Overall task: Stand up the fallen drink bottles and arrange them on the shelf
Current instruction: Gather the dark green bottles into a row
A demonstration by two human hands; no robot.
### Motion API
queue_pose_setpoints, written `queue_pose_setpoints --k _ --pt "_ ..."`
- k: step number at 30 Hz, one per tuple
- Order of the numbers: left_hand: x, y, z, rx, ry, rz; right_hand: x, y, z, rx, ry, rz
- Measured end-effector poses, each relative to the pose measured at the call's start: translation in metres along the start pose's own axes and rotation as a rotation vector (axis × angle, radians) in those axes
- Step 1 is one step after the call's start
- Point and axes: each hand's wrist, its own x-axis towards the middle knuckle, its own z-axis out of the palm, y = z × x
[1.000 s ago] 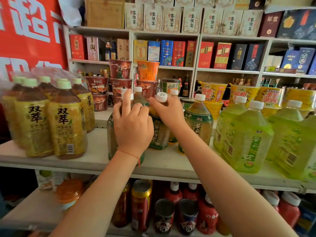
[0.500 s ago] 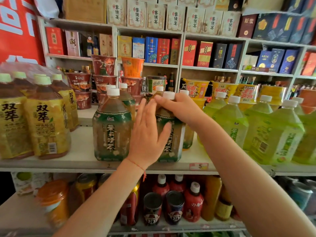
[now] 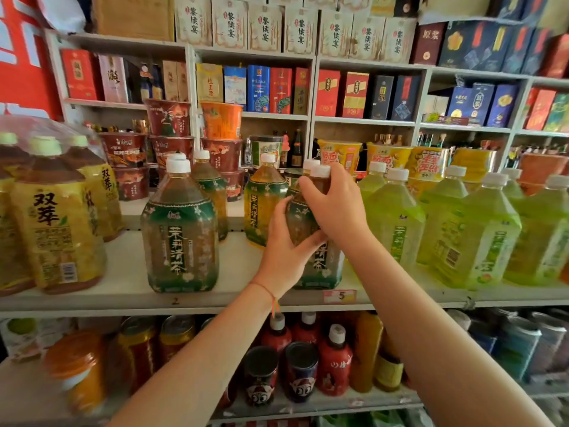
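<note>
The green-label tea bottle [image 3: 320, 266] stood upright at the shelf [image 3: 129, 282] front edge, long axis vertical, directly ahead of both my hands and gripped by each. My right hand [image 3: 337, 208] wrapped its shoulder just under the white cap, fingers curled round the neck; my left hand [image 3: 284, 251] cupped the body from the left, thumb and fingers bent around it. A matching bottle [image 3: 181, 238] stood apart to the left, lime-green bottles [image 3: 397, 223] just beside on the right. I judged a small sideways slide would align it.
</note>
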Motion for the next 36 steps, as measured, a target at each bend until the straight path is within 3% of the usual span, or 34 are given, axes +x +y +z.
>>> queue_pose_setpoints --k 2,4,6,8,10,12,14,17,21,25,32,36 --pt "0.000 0.004 -0.003 0.125 -0.026 0.018 -0.002 0.000 0.004 -0.089 0.080 -0.022" --pt "-0.009 0.015 -0.012 0.331 0.035 0.180 -0.006 -0.005 0.008 -0.194 0.272 -0.153" --pt "-0.019 0.028 -0.034 0.573 0.257 0.552 -0.012 -0.017 0.013 -0.193 0.484 -0.368" --pt "-0.019 0.039 -0.064 0.856 0.558 0.801 -0.015 -0.031 0.023 -0.130 0.520 -0.551" --pt "-0.010 0.037 -0.094 1.149 0.709 0.676 -0.018 -0.045 0.042 -0.087 0.387 -0.649" --pt "-0.004 0.029 -0.114 1.256 0.667 0.370 -0.018 -0.053 0.063 -0.088 0.190 -0.578" --pt "-0.003 0.022 -0.125 1.223 0.622 0.276 -0.011 -0.057 0.086 -0.061 -0.014 -0.310" --pt "-0.003 0.013 -0.140 1.180 0.586 0.380 0.010 -0.058 0.113 -0.043 -0.156 0.099" --pt "-0.005 0.007 -0.159 1.119 0.589 0.430 0.037 -0.050 0.141 -0.115 -0.187 0.250" --pt "-0.005 0.006 -0.162 1.111 0.558 0.443 0.051 -0.049 0.151 -0.311 -0.174 0.247" --pt "-0.006 0.003 -0.167 1.108 0.549 0.449 0.059 -0.051 0.154 -0.577 -0.039 0.116" --pt "-0.007 0.002 -0.166 1.117 0.553 0.446 0.053 -0.062 0.161 -0.594 0.017 -0.031"
